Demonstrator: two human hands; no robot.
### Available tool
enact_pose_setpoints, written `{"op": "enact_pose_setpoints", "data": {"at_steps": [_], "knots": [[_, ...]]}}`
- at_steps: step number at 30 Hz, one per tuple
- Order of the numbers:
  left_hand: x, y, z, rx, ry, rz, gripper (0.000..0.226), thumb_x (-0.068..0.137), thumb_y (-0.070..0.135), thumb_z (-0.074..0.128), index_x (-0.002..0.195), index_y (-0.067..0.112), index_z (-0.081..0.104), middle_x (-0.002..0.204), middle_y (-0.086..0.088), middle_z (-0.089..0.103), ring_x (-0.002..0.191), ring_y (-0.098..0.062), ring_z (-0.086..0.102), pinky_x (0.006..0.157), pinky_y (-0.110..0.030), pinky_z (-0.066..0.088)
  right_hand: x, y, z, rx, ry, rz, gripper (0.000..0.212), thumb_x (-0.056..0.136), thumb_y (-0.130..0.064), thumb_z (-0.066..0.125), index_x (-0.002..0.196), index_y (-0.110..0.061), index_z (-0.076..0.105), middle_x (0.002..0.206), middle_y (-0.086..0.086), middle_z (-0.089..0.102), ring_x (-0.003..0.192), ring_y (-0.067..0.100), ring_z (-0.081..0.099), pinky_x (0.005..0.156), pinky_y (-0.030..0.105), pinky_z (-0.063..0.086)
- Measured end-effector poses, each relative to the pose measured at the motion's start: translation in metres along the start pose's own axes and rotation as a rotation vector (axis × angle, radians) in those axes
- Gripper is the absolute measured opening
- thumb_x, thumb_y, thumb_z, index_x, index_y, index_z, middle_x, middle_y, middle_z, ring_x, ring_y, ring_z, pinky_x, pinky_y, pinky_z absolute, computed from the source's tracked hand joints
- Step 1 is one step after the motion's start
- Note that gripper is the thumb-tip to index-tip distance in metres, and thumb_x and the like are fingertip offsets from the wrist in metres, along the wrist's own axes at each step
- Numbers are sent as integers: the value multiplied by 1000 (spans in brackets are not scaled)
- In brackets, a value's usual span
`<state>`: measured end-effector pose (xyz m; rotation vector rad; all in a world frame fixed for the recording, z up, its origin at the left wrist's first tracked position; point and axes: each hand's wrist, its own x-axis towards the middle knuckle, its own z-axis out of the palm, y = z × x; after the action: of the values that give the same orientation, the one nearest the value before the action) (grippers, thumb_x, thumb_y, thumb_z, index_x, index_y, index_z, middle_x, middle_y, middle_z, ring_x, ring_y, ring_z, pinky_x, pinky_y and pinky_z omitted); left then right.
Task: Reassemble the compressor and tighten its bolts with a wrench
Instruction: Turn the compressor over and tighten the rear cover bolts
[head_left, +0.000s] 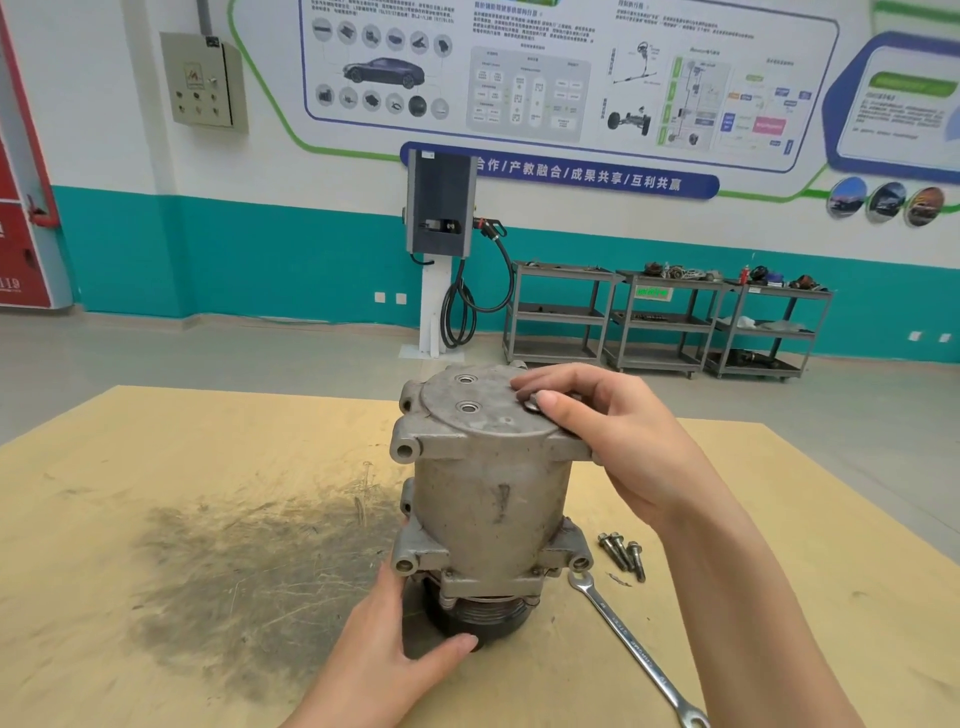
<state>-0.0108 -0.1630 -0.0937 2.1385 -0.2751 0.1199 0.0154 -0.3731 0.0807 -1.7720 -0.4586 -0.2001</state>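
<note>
**Compressor stood on end, a bolt going in by hand**

Compressor stands upright on its pulley near the middle of the wooden table, end cover uppermost, which puts the bolt holes within easy reach from above. Left hand wraps the pulley at the base, thumb across its front, seemingly to stop the tall body tipping or turning. Right hand rests on the cover's right edge, fingertips pinching what looks like a bolt head, probably starting it before any tool is used. Spare bolts lie just right of the base, with the wrench beside them, untouched and within reach.

Whether the bolt's thread has caught is hidden under the fingers. The compressor's right and far sides cannot be seen, and the wrench's near end runs out of frame.
</note>
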Motion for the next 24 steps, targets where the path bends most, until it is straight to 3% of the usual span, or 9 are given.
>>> {"op": "enact_pose_setpoints", "data": {"at_steps": [5,8,10,13,16,20,22,24], "knots": [[1,0,-1,1,4,-8,100,48,88,56,129,62,3,127,42,34,113,16,39,101,-8,31,0,3,3,67,77,-14,8,83,-12,73,80,-12,66,99,-3,75,87,5,68,75,21,52],[2,0,-1,-1,-2,-14,109,48,88,56,134,57,-1,130,36,35,118,9,38,108,-19,32,-4,1,-14,222,78,-23,23,75,-27,71,91,-11,69,102,5,75,98,14,69,82,26,55],[2,-1,0,-12,-6,-19,107,53,82,61,137,54,0,129,35,36,113,13,39,104,-14,32,-7,8,-33,285,189,-15,25,77,-31,67,94,-12,68,103,5,75,106,16,68,89,30,51],[2,-3,1,-40,-9,-19,101,58,76,66,136,54,5,130,33,40,114,14,42,99,-8,30,-10,45,-60,-103,294,127,14,88,-26,66,98,-16,70,93,-4,76,98,13,68,86,31,51],[2,-1,1,-56,-18,-23,103,52,81,60,136,58,4,128,36,40,117,12,43,103,-12,30,-13,99,-74,-681,165,408,23,93,-36,63,109,-20,68,89,-3,70,88,13,64,77,31,51],[3,3,-1,-61,-26,-17,97,51,80,60,126,69,1,118,43,40,98,26,41,95,-4,29,-17,147,-67,-948,43,501,45,92,-56,56,125,-25,57,82,-10,58,78,7,56,60,22,39],[3,3,-1,-63,-30,-19,100,51,79,61,128,71,-4,121,42,41,100,25,41,101,-9,29,-17,158,-61,-1008,9,495,55,90,-65,50,129,-27,50,97,-5,65,91,14,61,67,27,43],[3,2,0,-67,-35,-8,102,53,79,61,129,70,-6,128,40,40,112,19,43,104,-10,29,-15,166,-54,-1219,-32,444,58,91,-69,40,130,-27,46,114,0,66,103,21,62,70,31,41]]}}
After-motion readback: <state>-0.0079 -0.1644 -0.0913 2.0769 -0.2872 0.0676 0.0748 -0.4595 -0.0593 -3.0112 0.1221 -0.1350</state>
